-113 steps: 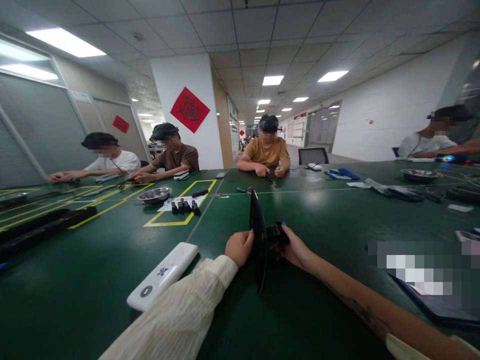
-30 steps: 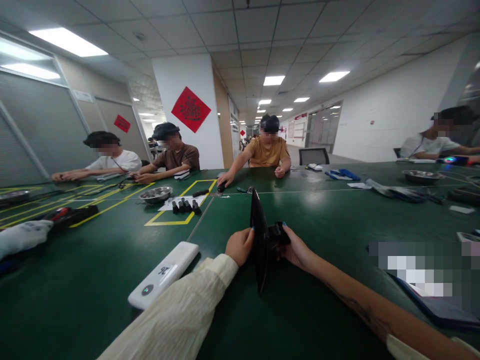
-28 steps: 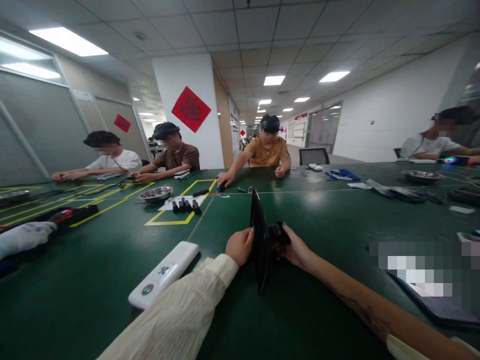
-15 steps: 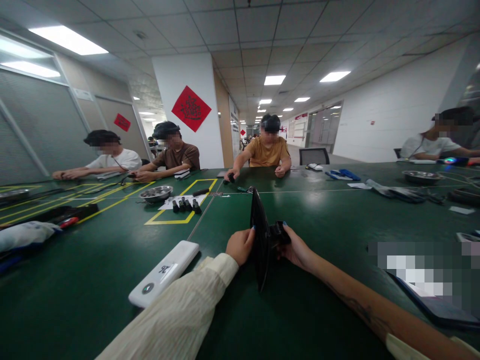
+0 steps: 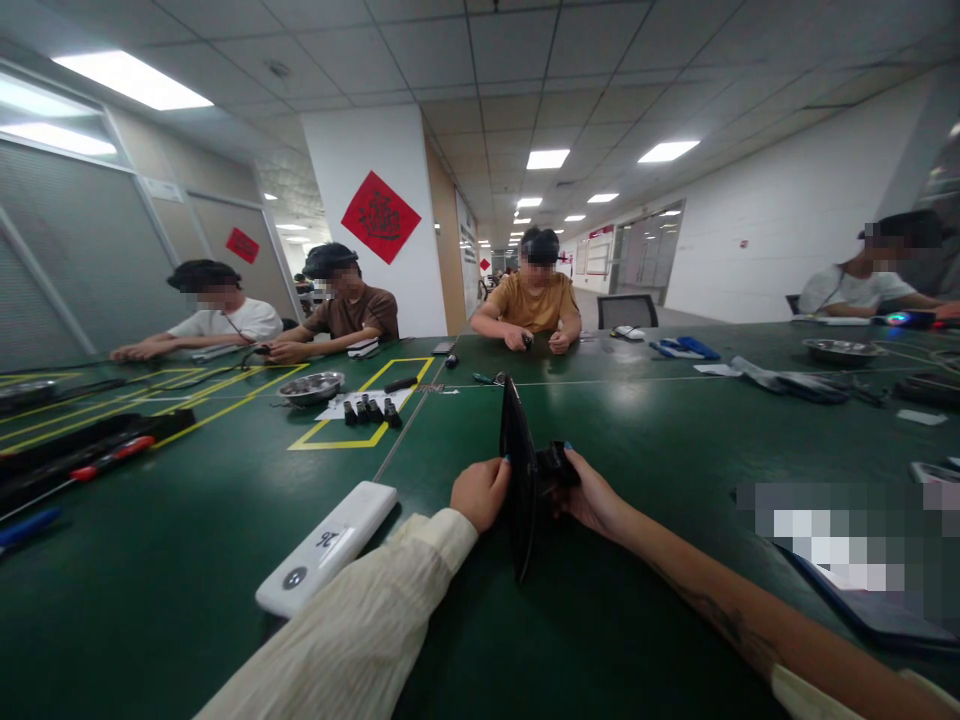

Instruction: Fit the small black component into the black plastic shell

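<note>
Well left of the black panel (image 5: 517, 490), a red-handled screwdriver (image 5: 84, 471) is laid on the counter (image 5: 150, 620). Less far left of the panel, short black cylinders (image 5: 373, 410) are grouped, and nearer the viewer a white power bank (image 5: 326, 550) is set down. The panel's left side is grasped by the left hand (image 5: 478, 494), and it is held upright, edge-on. Just right of the panel, a black block (image 5: 556, 468) is grasped by the right hand (image 5: 592, 492); whether panel and block are joined cannot be told. The step in hand is judged to be a steadying of both; for any next move, firm, aligned grips would be needed
</note>
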A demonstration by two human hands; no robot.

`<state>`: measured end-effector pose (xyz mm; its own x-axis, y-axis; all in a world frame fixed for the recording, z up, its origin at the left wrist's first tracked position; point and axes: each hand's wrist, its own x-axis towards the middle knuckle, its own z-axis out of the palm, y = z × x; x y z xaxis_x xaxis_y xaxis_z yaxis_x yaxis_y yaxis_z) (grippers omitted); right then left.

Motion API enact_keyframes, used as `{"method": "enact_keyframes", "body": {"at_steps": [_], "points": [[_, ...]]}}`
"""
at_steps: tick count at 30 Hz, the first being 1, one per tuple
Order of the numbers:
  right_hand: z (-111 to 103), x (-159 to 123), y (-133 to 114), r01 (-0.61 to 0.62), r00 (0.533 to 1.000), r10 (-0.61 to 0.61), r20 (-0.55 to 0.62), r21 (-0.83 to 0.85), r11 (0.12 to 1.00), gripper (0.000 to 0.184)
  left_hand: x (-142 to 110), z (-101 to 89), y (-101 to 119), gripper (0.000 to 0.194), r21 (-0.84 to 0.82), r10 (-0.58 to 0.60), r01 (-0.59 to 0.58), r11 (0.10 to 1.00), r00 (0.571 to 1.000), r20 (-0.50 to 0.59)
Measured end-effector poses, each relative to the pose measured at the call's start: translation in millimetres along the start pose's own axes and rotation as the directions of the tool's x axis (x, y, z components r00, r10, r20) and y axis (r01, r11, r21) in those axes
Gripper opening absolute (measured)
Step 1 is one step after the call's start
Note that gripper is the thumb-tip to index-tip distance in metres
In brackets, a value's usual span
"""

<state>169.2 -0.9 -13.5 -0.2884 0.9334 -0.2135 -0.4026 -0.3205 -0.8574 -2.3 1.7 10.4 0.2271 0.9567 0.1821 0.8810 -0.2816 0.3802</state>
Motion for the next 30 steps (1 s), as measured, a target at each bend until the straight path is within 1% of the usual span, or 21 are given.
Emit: {"method": "enact_keyframes", "body": {"at_steps": [5,12,18,24,30], "points": [[-0.4,1.2,0.6,-0.004,1.000,0.004,-0.018,0.004,1.000,0.040,0.5,0.2,-0.1,0.044,-0.034,-0.005,0.004,0.999,1.000,-0.005],[-3.7,3.5,2.2,0.015,1.000,-0.015,-0.002,0.005,1.000,0.038,1.0,1.6,-1.7,0.042,-0.076,0.002,-0.002,0.997,1.000,-0.010],[-2.7,3.1,2.0,0.006,1.000,-0.006,-0.005,-0.003,1.000,0.039,1.1,2.5,-2.9,0.041,-0.060,0.011,-0.013,0.998,1.000,-0.028],[-1.4,3.0,1.5,-0.002,1.000,0.002,-0.010,-0.003,1.000,0.039,0.7,1.4,-0.9,0.036,-0.047,-0.031,0.030,0.998,0.999,-0.018],[-2.1,2.5,1.2,-0.008,1.000,0.008,-0.012,0.007,1.000,0.040,2.4,6.7,-5.8,0.043,-0.050,0.000,-0.003,0.999,0.999,-0.052]]}}
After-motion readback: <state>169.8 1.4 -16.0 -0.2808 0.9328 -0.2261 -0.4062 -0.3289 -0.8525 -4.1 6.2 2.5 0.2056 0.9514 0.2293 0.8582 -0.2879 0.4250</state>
